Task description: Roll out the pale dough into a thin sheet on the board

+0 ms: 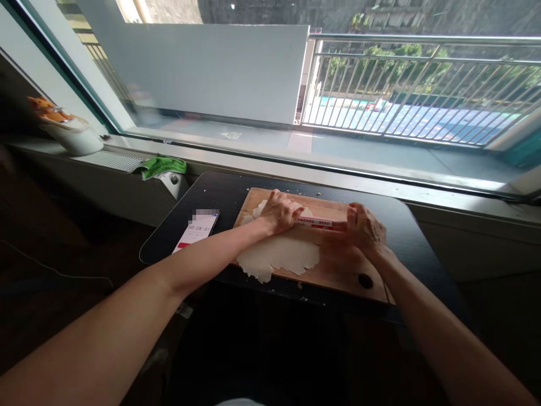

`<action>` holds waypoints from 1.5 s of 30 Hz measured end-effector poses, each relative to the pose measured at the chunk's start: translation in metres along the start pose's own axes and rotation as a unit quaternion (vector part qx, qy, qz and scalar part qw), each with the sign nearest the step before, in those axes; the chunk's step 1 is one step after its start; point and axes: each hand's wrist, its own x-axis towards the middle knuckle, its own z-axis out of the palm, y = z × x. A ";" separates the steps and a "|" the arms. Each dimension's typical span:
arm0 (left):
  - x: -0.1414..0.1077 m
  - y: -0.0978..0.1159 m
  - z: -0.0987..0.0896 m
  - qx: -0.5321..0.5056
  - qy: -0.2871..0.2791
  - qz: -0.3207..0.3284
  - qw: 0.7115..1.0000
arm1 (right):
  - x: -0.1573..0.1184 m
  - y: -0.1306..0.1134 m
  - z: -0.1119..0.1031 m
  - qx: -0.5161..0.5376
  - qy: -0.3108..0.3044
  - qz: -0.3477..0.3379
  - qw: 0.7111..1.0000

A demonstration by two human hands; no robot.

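Note:
A wide, thin sheet of dough [279,254] with ragged edges covers the left part of a wooden cutting board [338,268]. Across it lies a rolling pin [316,222] with a red and white label around its middle. My left hand [281,211] is closed over the pin's left end, above the dough. At the other end, my right hand [367,228] grips the pin over bare wood. Both hands hide the pin's ends. Part of the dough hangs over the board's near edge.
The board rests on a black table [169,239]. A phone [196,230] showing a timer lies left of the board. Behind are a window sill, a green cloth [164,165] and a white pot [76,135]. Dough crumbs dot the tabletop.

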 end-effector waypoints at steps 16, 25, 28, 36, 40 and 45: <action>-0.017 -0.056 0.001 0.018 -0.047 -0.088 0.995 | 0.000 -0.116 0.034 -0.020 -0.065 -0.133 0.989; -0.004 -0.060 -0.002 -0.001 -0.103 -0.136 0.985 | 0.018 -0.114 0.032 -0.010 -0.150 -0.133 0.980; -0.026 -0.051 -0.001 0.010 -0.091 -0.106 0.990 | -0.003 -0.110 0.032 -0.021 -0.127 -0.199 0.971; 0.017 -0.064 -0.004 0.006 -0.078 -0.194 0.978 | 0.043 -0.119 0.040 -0.023 -0.141 -0.084 0.986; -0.013 -0.053 -0.003 -0.002 -0.093 -0.119 0.989 | 0.012 -0.112 0.038 -0.022 -0.146 -0.177 0.973; 0.008 -0.061 -0.001 0.010 -0.017 -0.178 0.984 | 0.037 -0.118 0.042 -0.021 -0.142 -0.109 0.984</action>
